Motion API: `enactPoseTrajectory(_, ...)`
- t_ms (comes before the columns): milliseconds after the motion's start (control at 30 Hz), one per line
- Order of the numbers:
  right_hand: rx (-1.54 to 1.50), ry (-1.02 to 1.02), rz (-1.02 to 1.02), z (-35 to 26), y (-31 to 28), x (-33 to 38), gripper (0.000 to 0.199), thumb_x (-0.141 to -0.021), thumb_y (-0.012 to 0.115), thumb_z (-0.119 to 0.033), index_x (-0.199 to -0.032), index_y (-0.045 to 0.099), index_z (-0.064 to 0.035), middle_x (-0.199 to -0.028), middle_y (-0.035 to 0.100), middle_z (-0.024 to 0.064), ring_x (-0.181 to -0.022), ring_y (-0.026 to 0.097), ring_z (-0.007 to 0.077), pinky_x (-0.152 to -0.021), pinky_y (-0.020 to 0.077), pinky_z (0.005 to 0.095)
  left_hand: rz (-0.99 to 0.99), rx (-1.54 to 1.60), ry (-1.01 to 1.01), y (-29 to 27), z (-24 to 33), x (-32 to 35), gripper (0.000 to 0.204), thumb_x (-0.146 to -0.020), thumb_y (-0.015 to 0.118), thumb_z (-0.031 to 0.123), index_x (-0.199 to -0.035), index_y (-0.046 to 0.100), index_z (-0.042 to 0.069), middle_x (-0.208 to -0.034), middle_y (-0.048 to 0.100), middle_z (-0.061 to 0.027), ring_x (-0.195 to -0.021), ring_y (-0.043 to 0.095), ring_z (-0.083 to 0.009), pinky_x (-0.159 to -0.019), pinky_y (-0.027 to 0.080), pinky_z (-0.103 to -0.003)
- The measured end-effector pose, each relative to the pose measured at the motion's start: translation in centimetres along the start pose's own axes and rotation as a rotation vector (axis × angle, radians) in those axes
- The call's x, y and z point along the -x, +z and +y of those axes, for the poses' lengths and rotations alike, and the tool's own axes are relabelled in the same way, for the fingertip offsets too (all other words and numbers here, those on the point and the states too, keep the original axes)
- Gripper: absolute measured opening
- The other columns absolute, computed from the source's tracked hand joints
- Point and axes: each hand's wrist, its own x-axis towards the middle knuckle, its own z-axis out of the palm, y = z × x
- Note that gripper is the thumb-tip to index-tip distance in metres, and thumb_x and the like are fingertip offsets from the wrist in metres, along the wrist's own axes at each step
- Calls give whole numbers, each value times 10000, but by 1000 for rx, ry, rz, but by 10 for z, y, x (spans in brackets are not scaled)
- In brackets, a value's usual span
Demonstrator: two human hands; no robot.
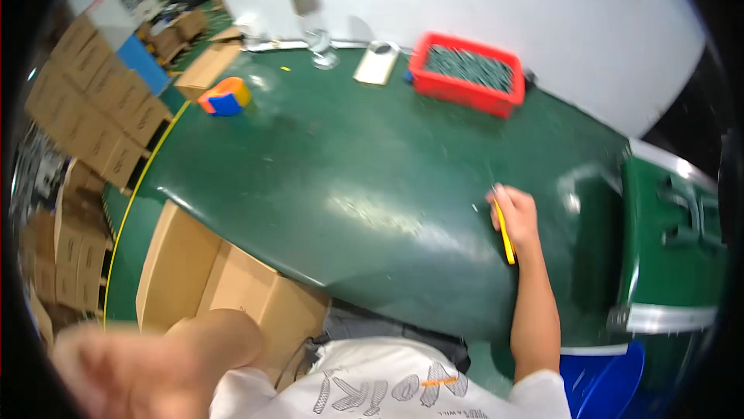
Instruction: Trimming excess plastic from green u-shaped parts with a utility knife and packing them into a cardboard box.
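Note:
My right hand [518,212] is closed around a slim yellow-handled tool [506,241] over the right part of the green work table [364,155]. The handle sticks out below my fist, and a thin tip shows faintly above it. A tiny pale scrap [475,207] lies on the table just left of that hand. At the lower left, my left hand [101,368] is raised out to the side, near an open cardboard box [182,264]. It is smeared by motion, so its fingers and anything in them cannot be made out.
A red bin [469,101] full of small dark pieces stands at the back. Left of it are a pale board [376,66], a clear stand [319,43] and an orange and blue holder [226,100]. A green conveyor [674,264] borders the right; a blue bin [604,380] sits below.

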Motion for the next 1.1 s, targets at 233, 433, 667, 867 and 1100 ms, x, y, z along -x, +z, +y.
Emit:
enactPoseTrajectory(233, -181, -51, -48, 6, -22, -2, 336, -935, 513, -238, -756, 574, 41, -506, 457, 58, -399, 442, 146, -384, 357, 264, -567, -495, -896, -49, -165, 177, 84, -834, 605, 43, -883, 669, 17, -656, 595, -81, -564, 556, -157, -525, 444, -296)
enactPoseTrajectory(433, -318, -78, -62, 22, -24, -7, 312, -942, 506, -236, -790, 561, 31, -517, 452, 57, -414, 445, 152, -386, 347, 257, -794, -371, -718, -75, -184, 258, 93, -758, 648, 26, -850, 662, 20, -635, 585, -97, -571, 547, -252, -518, 443, -350)
enactPoseTrajectory(667, -70, -98, -33, 16, -14, 7, 116, -877, 531, -75, -828, 566, 24, -578, 517, 63, -490, 496, 137, -463, 395, 230, -742, -396, -825, -78, -190, 275, 91, -764, 657, 76, -842, 658, 30, -678, 624, -109, -664, 618, -272, -587, 489, -362)
enactPoseTrajectory(867, -11, -88, -12, 17, -15, 11, 98, -795, 589, -26, -873, 588, 34, -653, 561, 62, -554, 525, 123, -520, 408, 219, -753, -365, -848, -77, -192, 275, 90, -761, 659, 80, -831, 658, 24, -672, 617, -110, -633, 604, -264, -571, 483, -360)
enactPoseTrajectory(1100, 71, 11, -41, -1, -5, 24, 242, -691, 695, 21, -908, 588, 9, -725, 538, 0, -635, 497, 69, -578, 391, 202, -718, -387, -905, -76, -191, 273, 98, -778, 644, 70, -857, 667, 18, -681, 618, -113, -627, 592, -261, -579, 483, -362)
